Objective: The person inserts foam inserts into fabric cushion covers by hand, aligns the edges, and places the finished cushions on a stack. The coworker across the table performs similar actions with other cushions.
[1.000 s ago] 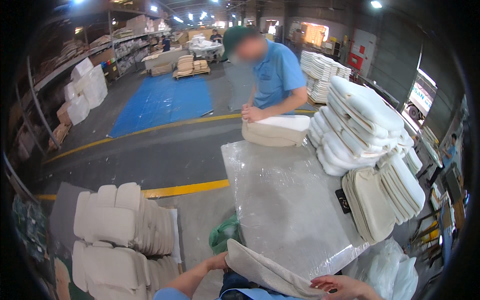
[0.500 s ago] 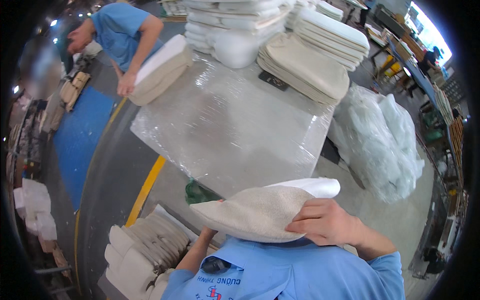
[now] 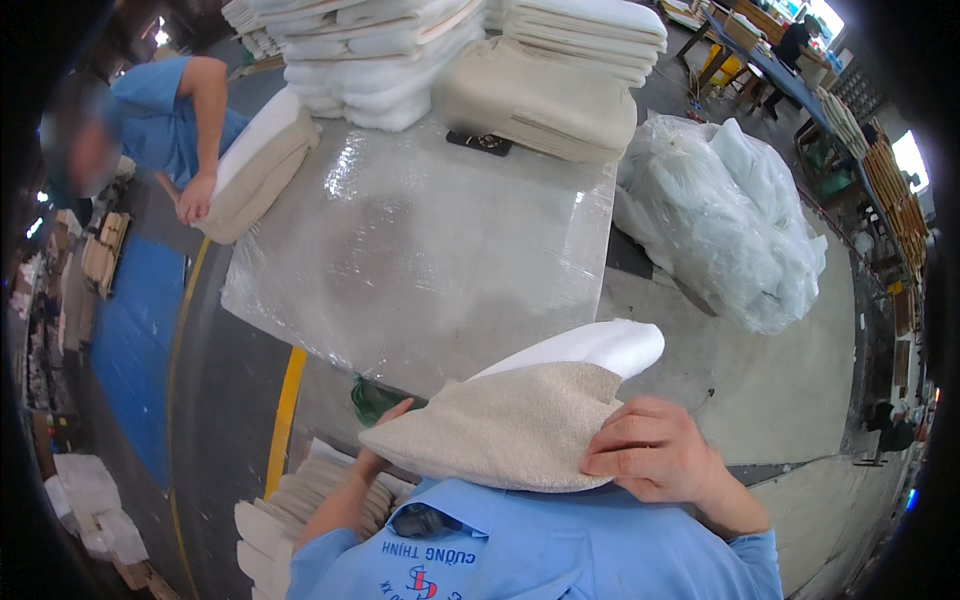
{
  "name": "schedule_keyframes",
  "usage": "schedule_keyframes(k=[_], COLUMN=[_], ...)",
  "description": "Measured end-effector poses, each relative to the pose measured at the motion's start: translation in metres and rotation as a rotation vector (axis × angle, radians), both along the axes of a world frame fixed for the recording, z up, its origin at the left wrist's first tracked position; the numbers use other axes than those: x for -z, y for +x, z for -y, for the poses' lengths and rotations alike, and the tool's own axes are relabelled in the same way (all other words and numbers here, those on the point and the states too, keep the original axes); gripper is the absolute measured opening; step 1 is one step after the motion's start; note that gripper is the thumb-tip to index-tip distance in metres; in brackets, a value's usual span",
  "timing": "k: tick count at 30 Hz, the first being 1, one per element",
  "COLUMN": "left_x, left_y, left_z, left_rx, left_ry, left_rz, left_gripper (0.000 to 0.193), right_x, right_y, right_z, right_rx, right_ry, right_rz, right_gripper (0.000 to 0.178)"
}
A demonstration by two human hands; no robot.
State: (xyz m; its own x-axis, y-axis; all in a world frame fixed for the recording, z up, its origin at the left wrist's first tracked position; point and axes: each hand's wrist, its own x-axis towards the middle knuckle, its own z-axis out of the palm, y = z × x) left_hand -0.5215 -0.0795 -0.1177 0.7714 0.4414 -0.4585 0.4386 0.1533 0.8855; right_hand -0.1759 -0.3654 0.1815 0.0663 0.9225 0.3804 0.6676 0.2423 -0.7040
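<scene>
Close to my chest I hold a beige fabric cushion cover (image 3: 510,425), with a white padding piece (image 3: 590,348) showing along its far side. My right hand (image 3: 655,455) pinches the cover's right end between thumb and fingers. At the left end, my left hand (image 3: 378,445) grips the pointed corner; the cover hides part of that hand. Beyond the cover lies a table wrapped in clear plastic film (image 3: 430,250).
White padding stacks (image 3: 370,60) and folded beige covers (image 3: 540,100) stand at the table's far side. A co-worker (image 3: 185,120) holds another padded beige piece (image 3: 260,170) at the left corner. Clear plastic bags (image 3: 720,220) bulge at right; beige pieces (image 3: 320,500) are stacked lower left.
My view has shifted, moving the table and stacks up and left. More of the white padding and of my left hand shows. Both hands keep hold of the cover.
</scene>
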Motion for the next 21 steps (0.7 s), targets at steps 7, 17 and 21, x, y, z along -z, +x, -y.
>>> schedule_keyframes(k=[7,17,21], left_x=[-0.104,-0.233,-0.236], left_y=[0.099,0.319,0.333], left_z=[-0.102,0.076,0.099], left_rx=[0.336,1.296,1.537], left_ry=[0.723,0.822,1.06], left_rz=[-0.163,0.517,0.468], left_gripper=[0.042,0.048,0.039], right_x=[0.014,0.02,0.082], right_y=[-0.02,-0.005,0.002], right_z=[0.017,0.061,0.107], right_rx=[0.189,0.528,0.868], right_ry=[0.045,0.03,-0.31], right_rz=[-0.019,-0.126,-0.283], right_gripper=[0.026,0.049,0.051])
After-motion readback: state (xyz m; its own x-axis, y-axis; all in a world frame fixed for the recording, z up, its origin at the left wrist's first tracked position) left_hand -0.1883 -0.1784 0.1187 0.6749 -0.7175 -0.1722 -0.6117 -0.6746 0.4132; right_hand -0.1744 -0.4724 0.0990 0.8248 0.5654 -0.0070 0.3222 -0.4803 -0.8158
